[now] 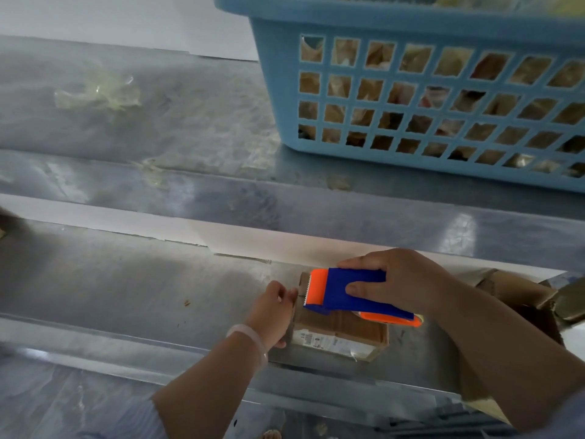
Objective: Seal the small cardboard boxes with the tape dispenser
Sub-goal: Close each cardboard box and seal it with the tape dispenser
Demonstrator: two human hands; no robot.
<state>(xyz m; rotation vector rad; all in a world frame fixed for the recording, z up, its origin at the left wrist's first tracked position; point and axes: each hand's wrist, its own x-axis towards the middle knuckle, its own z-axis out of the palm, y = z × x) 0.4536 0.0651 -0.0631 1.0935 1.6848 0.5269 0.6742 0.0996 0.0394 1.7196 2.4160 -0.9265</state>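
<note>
Two hands work one small cardboard box [340, 334], which lies close to the front lip of the metal shelf [126, 296]. The left hand [272, 308] curls round the box's left end. The right hand [399, 286] grips the tape dispenser [342, 280] on top. Bare metal stretches leftward. Farther up, a blue basket [278, 90] holds crumpled wrapped packets.

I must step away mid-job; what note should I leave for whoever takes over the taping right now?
Right hand grips the dispenser over the top of the box, toothed end at its left edge.
Left hand holds the box's left end.
The box lies on the metal shelf.
Done: cannot tell how much tape is laid.
Left: probably finish and cut this strip.
</note>
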